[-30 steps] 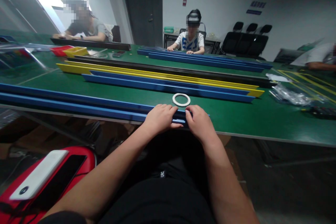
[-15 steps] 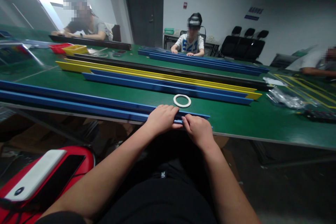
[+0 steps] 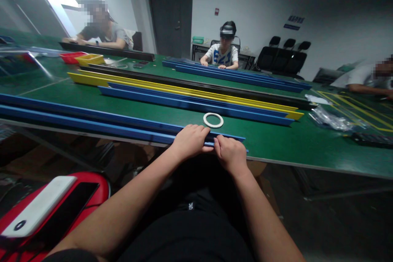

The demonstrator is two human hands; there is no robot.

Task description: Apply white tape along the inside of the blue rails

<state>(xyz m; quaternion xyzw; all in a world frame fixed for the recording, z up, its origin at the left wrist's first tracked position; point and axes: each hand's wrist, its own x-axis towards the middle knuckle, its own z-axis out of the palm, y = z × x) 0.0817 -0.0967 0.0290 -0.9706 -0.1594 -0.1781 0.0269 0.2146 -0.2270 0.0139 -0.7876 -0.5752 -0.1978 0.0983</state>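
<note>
A long blue rail lies along the near edge of the green table. My left hand rests on the rail near its right end, fingers curled over it. Close beside it, my right hand is closed in a pinch at the rail's near edge; what it pinches is too small to make out. A white tape ring lies flat on the table just beyond both hands.
More blue, yellow and black rails lie across the table. Red and yellow bins stand far left, a plastic bag at right. Three other people sit around the table. A red bag with a phone is at my lower left.
My right hand has slid back from the rail's top to its near edge, uncovering the rail's right end. The left hand stays put.
</note>
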